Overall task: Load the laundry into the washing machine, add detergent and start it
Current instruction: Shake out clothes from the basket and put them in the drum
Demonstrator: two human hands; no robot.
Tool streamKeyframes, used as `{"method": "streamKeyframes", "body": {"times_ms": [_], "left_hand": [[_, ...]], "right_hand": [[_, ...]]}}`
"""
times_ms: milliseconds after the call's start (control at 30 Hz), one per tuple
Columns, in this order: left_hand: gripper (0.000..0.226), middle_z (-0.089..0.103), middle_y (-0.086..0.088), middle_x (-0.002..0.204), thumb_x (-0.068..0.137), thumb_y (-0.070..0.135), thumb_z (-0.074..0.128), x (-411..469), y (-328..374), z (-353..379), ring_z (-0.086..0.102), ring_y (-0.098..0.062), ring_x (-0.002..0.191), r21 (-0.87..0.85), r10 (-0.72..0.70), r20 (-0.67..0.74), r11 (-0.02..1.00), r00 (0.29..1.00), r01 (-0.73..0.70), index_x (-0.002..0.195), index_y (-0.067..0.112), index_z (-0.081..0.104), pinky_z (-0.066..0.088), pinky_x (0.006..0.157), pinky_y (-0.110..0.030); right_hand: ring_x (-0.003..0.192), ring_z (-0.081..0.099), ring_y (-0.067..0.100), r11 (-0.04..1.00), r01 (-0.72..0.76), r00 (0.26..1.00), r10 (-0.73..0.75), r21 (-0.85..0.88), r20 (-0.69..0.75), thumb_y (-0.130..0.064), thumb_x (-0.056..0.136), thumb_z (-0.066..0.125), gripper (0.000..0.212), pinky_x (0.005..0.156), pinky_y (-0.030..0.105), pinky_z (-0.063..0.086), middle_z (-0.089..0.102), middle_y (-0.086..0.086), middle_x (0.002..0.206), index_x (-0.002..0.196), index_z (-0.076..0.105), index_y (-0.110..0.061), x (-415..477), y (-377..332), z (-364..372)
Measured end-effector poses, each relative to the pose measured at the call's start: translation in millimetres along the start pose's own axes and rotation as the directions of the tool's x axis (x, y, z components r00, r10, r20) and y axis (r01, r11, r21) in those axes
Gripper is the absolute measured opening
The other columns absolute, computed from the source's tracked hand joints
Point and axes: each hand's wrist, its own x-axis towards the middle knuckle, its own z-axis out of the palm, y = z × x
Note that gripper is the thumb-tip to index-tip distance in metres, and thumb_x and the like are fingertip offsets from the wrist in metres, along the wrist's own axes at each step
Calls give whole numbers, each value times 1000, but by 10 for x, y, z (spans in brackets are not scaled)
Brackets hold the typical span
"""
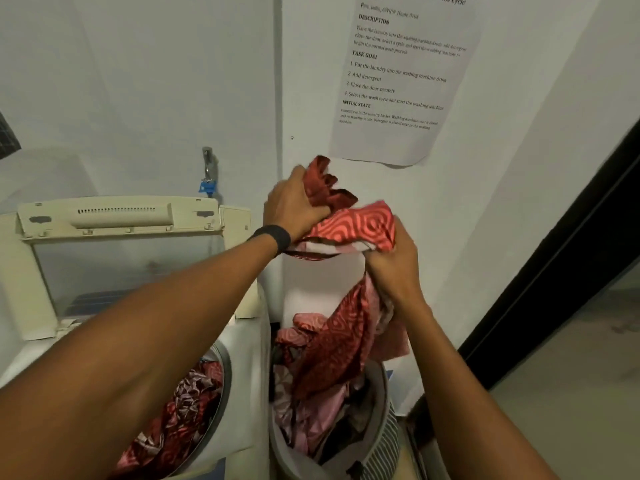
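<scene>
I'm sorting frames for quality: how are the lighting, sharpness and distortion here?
Head view: dim, even indoor light, no hard glare; wide-angle bend curves the wall edges; the red patterned cloth and both hands are slightly motion-soft; the wall notice reads partly, its smallest print blurred.

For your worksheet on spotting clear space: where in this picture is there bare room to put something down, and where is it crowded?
Free: the white machine top between drum opening and laundry basket. Crowded: the drum holds red clothes, the basket is heaped, and both hands, left and right, grip the red patterned cloth above the basket.
</scene>
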Motion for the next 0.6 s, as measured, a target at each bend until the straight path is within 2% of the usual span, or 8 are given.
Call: {"method": "streamKeyframes", "body": {"times_ms": [100, 200, 300, 367, 433, 500, 533, 600], "left_hand": [[51, 71, 5, 102, 80, 48, 84, -123, 28, 137, 67, -14, 91, -281, 0, 96, 959, 995, 27, 110, 19, 56, 56, 83, -35], [47, 70, 3, 114, 88, 40, 80, -200, 109, 185, 68, -13, 104, -532, -43, 208, 833, 977, 149, 122, 17, 56, 55, 101, -42], [76, 70, -3, 124, 80, 65, 72, -263, 148, 174, 71, -19, 111, -655, -38, 424, 677, 905, 335, 136, 17, 52, 54, 104, -43], [95, 66, -7, 130, 73, 68, 80, -302, 148, 183, 69, -21, 115, -616, -5, 478, 711, 878, 339, 143, 14, 46, 53, 106, -43], [105, 61, -2, 133, 65, 60, 90, -366, 159, 214, 65, -18, 118, -541, -45, 449, 781, 892, 312, 146, 15, 39, 53, 106, -39], [108, 64, 1, 128, 54, 59, 93, -389, 138, 264, 66, -15, 114, -587, -94, 361, 750, 928, 304, 142, 19, 44, 55, 101, -36], [104, 67, 2, 126, 53, 58, 92, -394, 139, 283, 68, -13, 112, -627, -99, 321, 724, 942, 289, 140, 21, 48, 56, 99, -34], [90, 70, 4, 122, 60, 51, 91, -390, 129, 305, 70, -11, 109, -667, -116, 247, 699, 962, 256, 137, 23, 54, 57, 96, -32]], "right_hand": [[106, 62, 8, 998, 40, 998, -37, -58, 51, -26, 91, 61, 35, 92, 21, 48, 67, -10, 118, 126, 64, -25, 282, -162, 16], [104, 57, 8, 996, 39, 998, -35, -78, 57, -13, 94, 58, 39, 86, 16, 44, 61, -11, 114, 132, 61, -20, 427, -218, 75], [106, 56, 10, 999, 1, 997, 3, -54, 76, -6, 95, 54, 44, 89, 21, 42, 59, -9, 117, 137, 56, -15, 460, -185, 124], [103, 61, 11, 999, -13, 996, 17, -42, 93, -9, 97, 55, 37, 92, 28, 50, 64, -7, 117, 133, 59, -15, 466, -160, 160], [95, 65, 5, 999, -23, 992, 25, -24, 122, -18, 98, 58, 25, 88, 24, 55, 68, -8, 108, 123, 63, -18, 461, -160, 184], [89, 60, -6, 999, 2, 991, 4, -47, 137, -17, 96, 62, 21, 76, 7, 49, 65, -14, 101, 117, 61, -21, 457, -189, 172], [88, 58, -8, 999, 10, 992, -4, -46, 130, -13, 94, 64, 26, 73, 5, 47, 63, -16, 101, 118, 59, -21, 452, -204, 140], [92, 62, -3, 999, 28, 994, -25, -23, 106, -8, 88, 70, 39, 80, 15, 52, 63, -14, 104, 122, 54, -21, 420, -186, 93]]}}
